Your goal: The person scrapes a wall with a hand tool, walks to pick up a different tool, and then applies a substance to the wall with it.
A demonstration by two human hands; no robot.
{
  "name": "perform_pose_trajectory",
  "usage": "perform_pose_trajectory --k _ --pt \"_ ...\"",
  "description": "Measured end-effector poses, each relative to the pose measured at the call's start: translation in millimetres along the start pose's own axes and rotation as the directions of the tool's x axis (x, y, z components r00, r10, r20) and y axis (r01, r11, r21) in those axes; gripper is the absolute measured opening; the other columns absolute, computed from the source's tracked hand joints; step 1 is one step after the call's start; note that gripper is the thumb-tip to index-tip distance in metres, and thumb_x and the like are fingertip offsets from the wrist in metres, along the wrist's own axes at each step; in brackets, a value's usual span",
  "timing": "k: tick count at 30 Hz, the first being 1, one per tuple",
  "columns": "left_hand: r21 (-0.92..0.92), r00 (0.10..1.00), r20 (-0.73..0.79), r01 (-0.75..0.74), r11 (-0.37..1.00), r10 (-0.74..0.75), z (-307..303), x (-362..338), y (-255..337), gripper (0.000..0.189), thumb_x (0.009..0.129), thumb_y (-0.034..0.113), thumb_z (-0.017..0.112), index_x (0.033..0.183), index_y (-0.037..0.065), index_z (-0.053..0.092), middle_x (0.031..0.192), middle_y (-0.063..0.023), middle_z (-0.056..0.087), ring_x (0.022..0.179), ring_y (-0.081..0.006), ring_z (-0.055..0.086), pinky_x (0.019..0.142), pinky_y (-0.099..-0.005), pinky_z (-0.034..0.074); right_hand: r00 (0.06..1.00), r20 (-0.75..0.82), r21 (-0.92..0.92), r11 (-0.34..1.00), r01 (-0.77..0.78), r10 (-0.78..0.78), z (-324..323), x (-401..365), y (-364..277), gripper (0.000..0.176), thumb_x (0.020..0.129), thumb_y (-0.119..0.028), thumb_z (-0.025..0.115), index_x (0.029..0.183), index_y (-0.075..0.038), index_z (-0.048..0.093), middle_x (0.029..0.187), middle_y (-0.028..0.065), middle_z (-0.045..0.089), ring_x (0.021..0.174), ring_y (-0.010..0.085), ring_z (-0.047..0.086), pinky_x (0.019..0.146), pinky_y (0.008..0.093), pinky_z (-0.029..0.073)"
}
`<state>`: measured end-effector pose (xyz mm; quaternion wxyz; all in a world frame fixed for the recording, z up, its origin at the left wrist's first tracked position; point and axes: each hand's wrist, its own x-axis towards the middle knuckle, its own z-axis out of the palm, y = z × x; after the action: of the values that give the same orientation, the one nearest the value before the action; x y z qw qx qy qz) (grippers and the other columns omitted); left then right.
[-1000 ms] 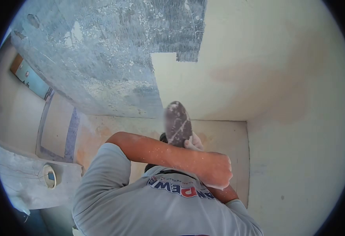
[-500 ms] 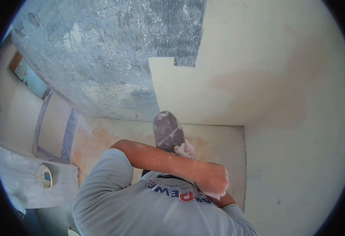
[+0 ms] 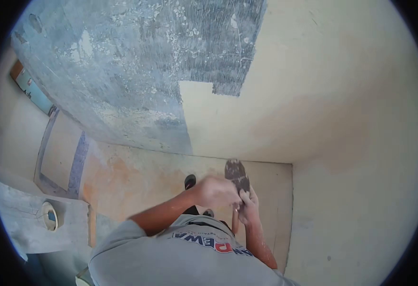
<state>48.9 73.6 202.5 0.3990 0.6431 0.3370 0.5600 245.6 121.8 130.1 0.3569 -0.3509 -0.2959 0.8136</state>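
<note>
A trowel with a dark, plaster-smeared oval blade point(image 3: 237, 173) points up in front of my chest. My right hand point(image 3: 250, 206) is closed around its lower part, and the wooden handle point(image 3: 234, 221) shows below my fist. My left hand point(image 3: 215, 190) is blurred and sits against the blade's left side at its base. The blur hides whether its fingers grip the blade. Both forearms are speckled with white dust.
Ahead is a wall point(image 3: 313, 86) painted cream, with a large scraped grey patch point(image 3: 137, 71) on its left. A tape roll point(image 3: 49, 216) lies on a grey ledge point(image 3: 70, 229) at lower left. A dark shoe point(image 3: 190, 181) stands on the stained floor point(image 3: 132, 181).
The trowel has come down from head height to chest height. My left arm, which lay across my chest to the right, has swung back, and that hand has reached the blade.
</note>
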Motion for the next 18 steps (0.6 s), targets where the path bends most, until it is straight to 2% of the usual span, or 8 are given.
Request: perform_pose_trajectory --k 2,3,4,5,7,11,15,18 --pt "-0.027 0.836 -0.338 0.450 0.893 -0.432 -30.8 -29.1 -27.6 0.021 0.095 0.022 0.064 0.087 0.005 0.072 0.087 -0.0063 0.073 0.074 -0.0160 0.065 0.069 -0.0267 0.050 0.995 -0.079 -0.034 0.998 -0.061 0.058 -25.7 7.9 -0.4 0.026 0.093 -0.010 0.062 0.118 -0.005 0.053 0.087 0.0081 0.067 0.047 0.0135 0.055 0.044 0.0308 0.051" --pt "-0.122 0.721 -0.441 0.541 0.832 -0.533 -45.5 -50.4 -58.9 0.024 0.097 0.026 0.061 0.092 0.005 0.072 0.090 -0.0058 0.073 0.076 -0.0159 0.066 0.072 -0.0272 0.051 0.995 -0.088 -0.036 0.998 -0.055 0.052 -25.8 13.8 -1.9 0.026 0.093 -0.010 0.062 0.118 -0.005 0.053 0.087 0.0081 0.067 0.047 0.0135 0.055 0.044 0.0308 0.051" --pt "-0.230 0.580 -0.524 0.609 0.759 -0.624 -56.7 -67.7 -83.3 0.029 0.100 0.030 0.057 0.097 0.005 0.071 0.092 -0.0053 0.073 0.079 -0.0159 0.066 0.075 -0.0277 0.051 0.988 -0.132 -0.081 0.993 -0.089 0.078 -24.8 20.0 -4.1 0.020 0.093 -0.011 0.062 0.110 -0.004 0.055 0.078 0.0059 0.063 0.047 0.0130 0.054 0.044 0.0300 0.050" --pt "-0.239 0.581 -0.517 0.607 0.758 -0.628 -64.5 -76.3 -87.6 0.029 0.100 0.030 0.057 0.097 0.005 0.071 0.092 -0.0053 0.073 0.079 -0.0159 0.066 0.075 -0.0277 0.051 0.979 -0.177 -0.125 0.984 -0.127 0.104 -22.0 26.6 -6.8 0.016 0.092 -0.012 0.063 0.103 -0.003 0.056 0.070 0.0037 0.059 0.046 0.0125 0.052 0.044 0.0292 0.049" --pt "-0.653 0.360 -0.444 0.497 0.572 -0.820 -78.8 -80.9 -92.4 0.034 0.101 0.035 0.055 0.111 0.005 0.067 0.097 -0.0065 0.072 0.086 -0.0170 0.067 0.081 -0.0308 0.051 0.973 -0.190 -0.138 0.978 -0.159 0.131 -6.3 44.8 -11.8 0.013 0.091 -0.011 0.063 0.099 -0.004 0.055 0.068 0.0030 0.056 0.046 0.0124 0.052 0.043 0.0292 0.047" --pt "-0.746 0.394 -0.184 0.540 0.389 -0.900 -100.9 -49.5 -103.8 0.047 0.097 0.046 0.059 0.126 0.009 0.057 0.115 -0.0087 0.066 0.098 -0.0220 0.065 0.085 -0.0373 0.054 0.974 -0.131 -0.117 0.972 -0.202 0.186 55.1 92.4 -28.7 0.013 0.089 -0.011 0.064 0.094 -0.006 0.053 0.064 0.0008 0.050 0.044 0.0114 0.048 0.039 0.0274 0.040" --pt "-0.799 0.426 -0.159 0.475 0.370 -0.891 -115.1 26.3 -88.1 0.052 0.096 0.051 0.056 0.129 0.011 0.053 0.114 -0.0088 0.064 0.101 -0.0238 0.064 0.088 -0.0401 0.053 0.971 -0.067 -0.069 0.970 -0.234 0.229 121.6 140.2 -48.4 0.011 0.090 -0.010 0.061 0.094 -0.006 0.052 0.064 0.0008 0.049 0.041 0.0106 0.045 0.036 0.0262 0.037" --pt "-0.893 0.537 -0.090 0.329 0.306 -0.839 -139.0 63.9 -83.4 0.054 0.099 0.054 0.048 0.131 0.011 0.054 0.115 -0.0085 0.062 0.105 -0.0247 0.061 0.090 -0.0421 0.051 0.970 -0.048 -0.038 0.970 -0.239 0.237 159.5 172.1 -58.4 0.008 0.090 -0.010 0.058 0.095 -0.006 0.053 0.065 0.0017 0.051 0.041 0.0102 0.045 0.036 0.0254 0.036"
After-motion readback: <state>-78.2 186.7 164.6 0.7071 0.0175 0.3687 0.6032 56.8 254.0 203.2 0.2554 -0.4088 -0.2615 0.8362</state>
